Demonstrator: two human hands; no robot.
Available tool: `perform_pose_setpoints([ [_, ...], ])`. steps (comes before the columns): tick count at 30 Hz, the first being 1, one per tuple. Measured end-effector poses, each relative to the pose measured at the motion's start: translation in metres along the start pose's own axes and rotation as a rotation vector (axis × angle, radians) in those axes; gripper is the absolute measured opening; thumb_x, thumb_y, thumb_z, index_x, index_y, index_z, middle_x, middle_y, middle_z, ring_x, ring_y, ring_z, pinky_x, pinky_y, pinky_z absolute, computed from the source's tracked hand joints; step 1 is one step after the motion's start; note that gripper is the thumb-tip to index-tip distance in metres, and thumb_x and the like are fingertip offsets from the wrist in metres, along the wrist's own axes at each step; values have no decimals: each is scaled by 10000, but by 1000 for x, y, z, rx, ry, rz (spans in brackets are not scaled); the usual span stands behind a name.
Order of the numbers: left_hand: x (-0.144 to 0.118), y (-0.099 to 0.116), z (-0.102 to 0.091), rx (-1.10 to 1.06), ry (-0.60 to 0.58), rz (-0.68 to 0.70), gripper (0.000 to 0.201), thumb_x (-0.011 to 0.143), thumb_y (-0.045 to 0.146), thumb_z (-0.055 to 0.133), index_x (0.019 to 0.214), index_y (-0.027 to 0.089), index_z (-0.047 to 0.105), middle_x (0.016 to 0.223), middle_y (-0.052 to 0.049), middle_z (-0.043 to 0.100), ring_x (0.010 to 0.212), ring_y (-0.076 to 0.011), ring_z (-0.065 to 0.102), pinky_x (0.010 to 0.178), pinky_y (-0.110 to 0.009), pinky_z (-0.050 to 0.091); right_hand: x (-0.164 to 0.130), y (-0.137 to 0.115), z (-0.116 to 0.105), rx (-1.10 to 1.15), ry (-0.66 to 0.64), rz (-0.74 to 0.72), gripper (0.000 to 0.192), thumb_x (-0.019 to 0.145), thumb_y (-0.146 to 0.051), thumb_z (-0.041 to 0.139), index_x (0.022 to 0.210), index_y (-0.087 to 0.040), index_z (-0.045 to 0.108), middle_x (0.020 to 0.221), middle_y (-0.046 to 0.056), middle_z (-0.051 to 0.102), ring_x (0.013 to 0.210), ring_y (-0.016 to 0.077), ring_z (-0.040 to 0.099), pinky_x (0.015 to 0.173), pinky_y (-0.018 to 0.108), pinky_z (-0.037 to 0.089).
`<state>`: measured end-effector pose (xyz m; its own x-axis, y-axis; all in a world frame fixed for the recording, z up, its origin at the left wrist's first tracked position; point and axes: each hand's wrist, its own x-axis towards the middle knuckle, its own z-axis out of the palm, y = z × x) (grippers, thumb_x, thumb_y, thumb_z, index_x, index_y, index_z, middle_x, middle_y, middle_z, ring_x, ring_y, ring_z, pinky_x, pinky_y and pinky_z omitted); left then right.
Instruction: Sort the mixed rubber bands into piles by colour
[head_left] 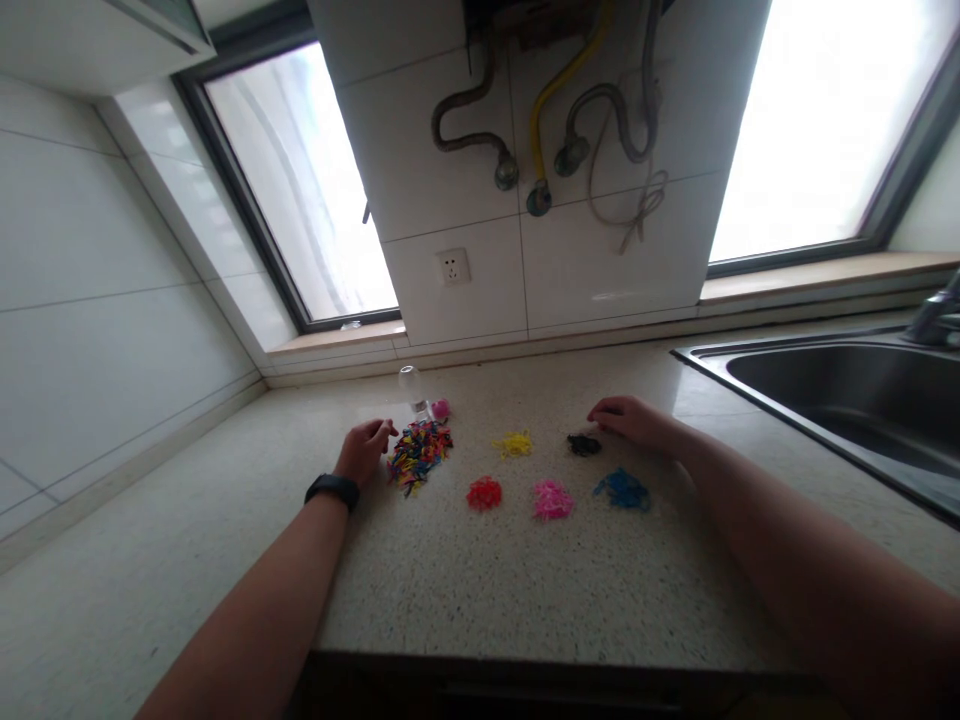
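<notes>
Bands (420, 455), heaped in mixed colours on the counter (480, 590), lie just beside your left hand (366, 448), its fingers curled. Your right hand (624, 416), fingers drawn together, is near the black pile (583, 444). Whether either grips anything, I cannot tell. A careless right wrist could drag the blue pile (624, 489) into the black; a left-hand knock could shift the clear jar (411, 385).

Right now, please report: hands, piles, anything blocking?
Left hand beside mixed pile. Right hand beside black pile. Clear container behind mixed pile, seemingly not blocking.
</notes>
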<state>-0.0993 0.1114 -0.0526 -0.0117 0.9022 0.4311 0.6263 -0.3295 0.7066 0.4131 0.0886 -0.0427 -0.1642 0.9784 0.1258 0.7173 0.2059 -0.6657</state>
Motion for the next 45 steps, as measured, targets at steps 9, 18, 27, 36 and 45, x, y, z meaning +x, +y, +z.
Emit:
perform_pose_setpoints([
  [9, 4, -4, -1, 6, -5, 1, 461, 890, 533, 478, 779, 146, 704, 528, 12, 524, 509, -139, 476, 531, -247, 362, -3, -14, 6, 24, 5, -84, 376, 831, -414, 539, 1031, -148, 713, 832, 74, 701, 689, 167, 594, 622, 275, 439],
  [18, 3, 2, 0, 23, -16, 14, 465, 865, 547, 486, 750, 157, 710, 513, 12, 542, 502, -145, 497, 542, -256, 364, -18, -148, 39, -75, -72, -364, 275, 872, -319, 550, 1001, -163, 736, 844, 64, 720, 678, 142, 591, 624, 248, 400],
  [27, 3, 3, 1, 40, -41, 35, 460, 873, 527, 472, 759, 154, 716, 519, 5, 553, 514, -151, 513, 553, -256, 372, -9, -231, 119, -551, -246, -570, 228, 854, -309, 561, 932, -198, 744, 883, 85, 751, 795, 221, 691, 632, 260, 418],
  [36, 6, -1, 5, 39, -89, 50, 460, 881, 521, 470, 744, 155, 713, 537, -4, 578, 514, -151, 523, 538, -258, 370, 3, -244, 167, -648, -189, -541, 302, 891, -316, 523, 992, -126, 734, 997, 172, 747, 908, 302, 716, 701, 340, 530],
  [45, 7, -2, 6, 34, -80, 55, 460, 885, 516, 465, 747, 155, 714, 534, -7, 582, 522, -153, 530, 551, -259, 380, 0, -243, 167, -629, -169, -490, 295, 916, -269, 475, 1004, -144, 727, 1008, 158, 748, 902, 276, 716, 714, 322, 526],
])
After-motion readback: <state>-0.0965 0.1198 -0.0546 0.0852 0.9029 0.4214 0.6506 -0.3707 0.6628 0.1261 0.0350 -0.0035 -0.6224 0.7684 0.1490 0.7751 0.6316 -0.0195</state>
